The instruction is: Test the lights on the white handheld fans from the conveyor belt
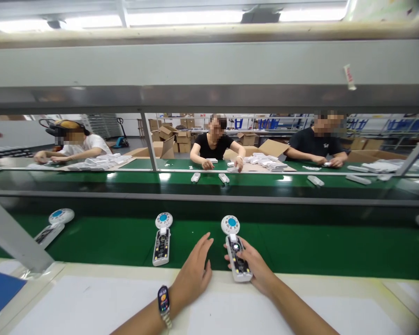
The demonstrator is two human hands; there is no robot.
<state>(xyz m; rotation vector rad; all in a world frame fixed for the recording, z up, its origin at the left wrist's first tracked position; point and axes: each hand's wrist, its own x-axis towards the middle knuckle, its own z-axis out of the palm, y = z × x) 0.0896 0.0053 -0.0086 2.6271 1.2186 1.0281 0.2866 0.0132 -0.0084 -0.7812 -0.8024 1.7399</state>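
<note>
My right hand (256, 265) is wrapped round a white handheld device (238, 260) with an exposed black circuit board and a round, blue-centred head. A small light glows on its board, close to my thumb. My left hand (195, 270) is empty, fingers stretched out, over the near edge of the green conveyor belt (118, 242). To the left of that hand a second white device (161, 242) of the same kind lies on the belt, board upward. Another such device (52, 228) lies farther left, partly behind a metal post.
A slanted metal post (17, 232) stands at the left, beside a blue sheet (0, 293). White paper (101, 302) covers the near ledge. Beyond a rail (209, 197), several co-workers handle white parts on another belt (174, 179). A wide beam (209, 65) crosses overhead.
</note>
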